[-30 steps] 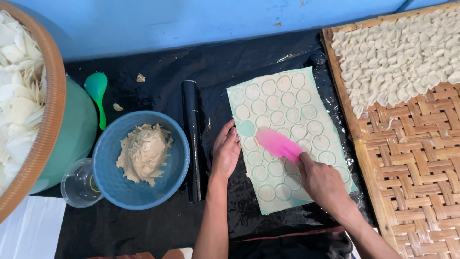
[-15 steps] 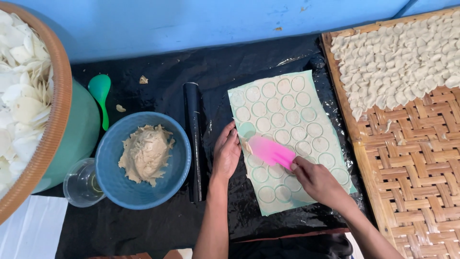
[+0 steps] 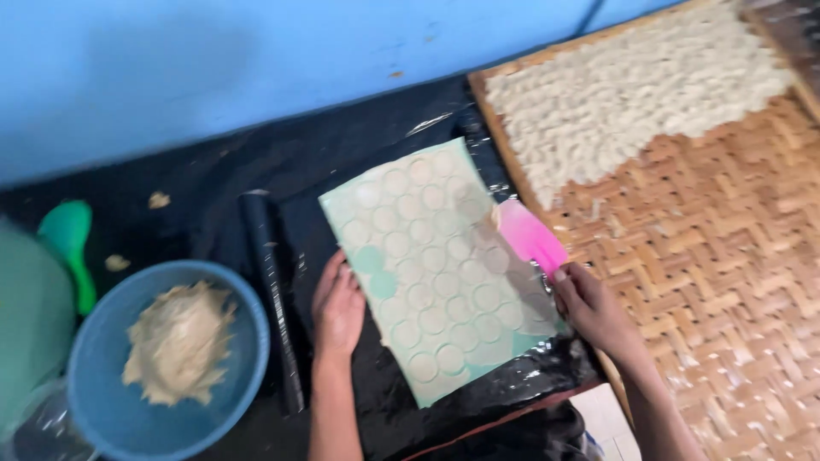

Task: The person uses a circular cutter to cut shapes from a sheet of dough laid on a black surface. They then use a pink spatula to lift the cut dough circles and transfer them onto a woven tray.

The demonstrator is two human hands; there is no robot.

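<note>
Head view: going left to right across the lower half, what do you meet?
Blue bowl of dough → black roller → left hand → pale green stencil sheet → right hand holding the pink spatula → woven bamboo tray.

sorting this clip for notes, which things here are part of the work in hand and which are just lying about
In use:
- pale green stencil sheet with round holes, left hand resting at its edge
- pink flat-bladed spatula, held in right hand
- blue bowl of beige dough
- woven bamboo tray bearing pale cut pieces

Lying about:
- green spoon
- black rod
</note>
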